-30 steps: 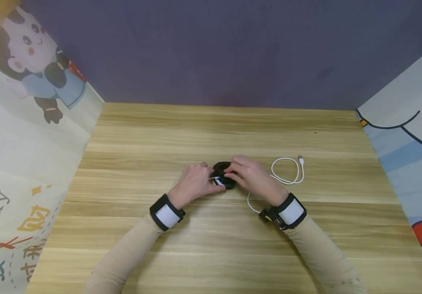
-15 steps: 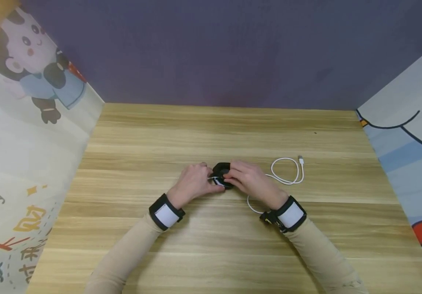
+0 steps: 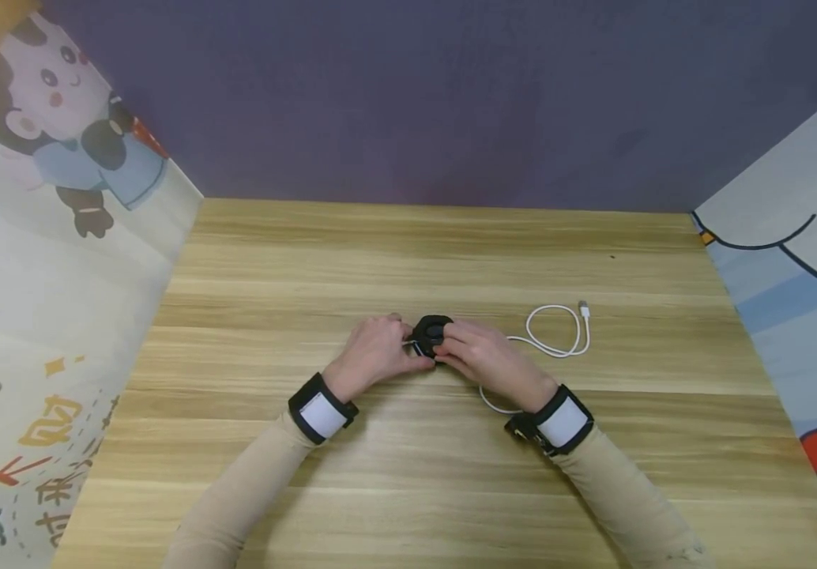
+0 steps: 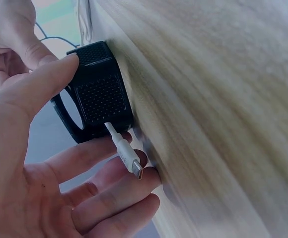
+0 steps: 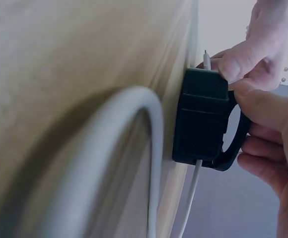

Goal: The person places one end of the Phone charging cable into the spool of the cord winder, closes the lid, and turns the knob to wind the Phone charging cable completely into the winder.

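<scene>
A small black cable winder [image 4: 102,96], with dotted sides and a ring-shaped flap, stands close on the table between both hands. My left hand [image 3: 373,352] holds it from the left, thumb at its upper corner and a finger on its far side. My right hand [image 3: 487,359] pinches the raised ring flap [image 5: 241,141] between thumb and fingers. Through the winder runs a white cable [image 5: 189,198]. The cable's small metal-tipped plug [image 4: 129,156] sticks out on the left side, above the left fingers. In the head view the hands partly hide the winder.
To the right, the cable's loop ends in a USB plug [image 3: 584,311] on the wooden table [image 3: 408,490]. Cable slack curves under the right wrist. A dark panel [image 3: 437,103] closes the back, with printed walls left and right.
My right hand has come slightly towards me along the winder's flap, and less white shows at the winder's near side. The left hand stays almost in place.
</scene>
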`<state>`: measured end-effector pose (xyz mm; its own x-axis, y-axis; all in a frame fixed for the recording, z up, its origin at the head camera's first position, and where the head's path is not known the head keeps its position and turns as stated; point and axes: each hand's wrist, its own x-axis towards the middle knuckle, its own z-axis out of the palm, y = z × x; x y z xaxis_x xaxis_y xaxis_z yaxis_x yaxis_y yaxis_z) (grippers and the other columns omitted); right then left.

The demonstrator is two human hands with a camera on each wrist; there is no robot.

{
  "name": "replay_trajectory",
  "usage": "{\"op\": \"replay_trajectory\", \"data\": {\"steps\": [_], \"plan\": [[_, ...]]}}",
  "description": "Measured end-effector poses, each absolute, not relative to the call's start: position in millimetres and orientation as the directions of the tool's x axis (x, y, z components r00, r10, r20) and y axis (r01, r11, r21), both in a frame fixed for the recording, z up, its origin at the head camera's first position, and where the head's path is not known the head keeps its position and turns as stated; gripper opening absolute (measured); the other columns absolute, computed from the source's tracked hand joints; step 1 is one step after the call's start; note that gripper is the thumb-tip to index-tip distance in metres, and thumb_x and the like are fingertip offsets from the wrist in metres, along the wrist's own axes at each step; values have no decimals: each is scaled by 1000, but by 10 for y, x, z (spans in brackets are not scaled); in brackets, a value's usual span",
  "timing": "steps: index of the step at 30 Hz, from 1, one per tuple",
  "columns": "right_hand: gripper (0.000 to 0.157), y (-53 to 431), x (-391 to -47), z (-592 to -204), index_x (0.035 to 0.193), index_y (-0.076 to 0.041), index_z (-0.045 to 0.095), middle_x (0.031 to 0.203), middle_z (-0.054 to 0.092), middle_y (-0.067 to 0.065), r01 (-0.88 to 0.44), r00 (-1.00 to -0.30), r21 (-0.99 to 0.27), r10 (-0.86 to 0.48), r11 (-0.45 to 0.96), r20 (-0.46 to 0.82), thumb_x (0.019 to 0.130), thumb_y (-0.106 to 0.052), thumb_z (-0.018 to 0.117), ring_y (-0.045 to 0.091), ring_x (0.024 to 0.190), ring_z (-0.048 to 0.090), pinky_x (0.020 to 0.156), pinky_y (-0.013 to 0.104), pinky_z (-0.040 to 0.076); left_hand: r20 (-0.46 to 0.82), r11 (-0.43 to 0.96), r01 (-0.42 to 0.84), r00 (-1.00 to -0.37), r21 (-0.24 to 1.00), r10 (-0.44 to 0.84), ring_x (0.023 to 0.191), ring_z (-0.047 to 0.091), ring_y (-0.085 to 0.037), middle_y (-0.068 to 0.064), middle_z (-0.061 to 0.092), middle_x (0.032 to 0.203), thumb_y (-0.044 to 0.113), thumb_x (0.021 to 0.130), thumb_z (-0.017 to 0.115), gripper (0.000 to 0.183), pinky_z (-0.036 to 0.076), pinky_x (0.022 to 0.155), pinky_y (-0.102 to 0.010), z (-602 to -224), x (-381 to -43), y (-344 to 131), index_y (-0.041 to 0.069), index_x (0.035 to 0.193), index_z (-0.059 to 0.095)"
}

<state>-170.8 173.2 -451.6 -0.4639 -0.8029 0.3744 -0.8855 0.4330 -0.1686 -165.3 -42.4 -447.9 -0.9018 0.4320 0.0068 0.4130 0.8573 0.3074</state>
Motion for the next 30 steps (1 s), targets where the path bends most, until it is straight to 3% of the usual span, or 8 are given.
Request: {"op": "replay_trajectory", "data": {"steps": [30], "plan": [[13, 1684, -1665, -4525, 87, -11, 68, 85, 47, -7, -880, -474, -133, -828, 455, 301, 90, -22, 62, 8, 80, 47, 73, 27, 50, 20, 845, 437, -891, 307, 454, 54, 47, -11, 2, 52, 68, 65, 69, 68, 51, 38, 41, -23, -4486, -1655, -421, 14, 68, 63]]}}
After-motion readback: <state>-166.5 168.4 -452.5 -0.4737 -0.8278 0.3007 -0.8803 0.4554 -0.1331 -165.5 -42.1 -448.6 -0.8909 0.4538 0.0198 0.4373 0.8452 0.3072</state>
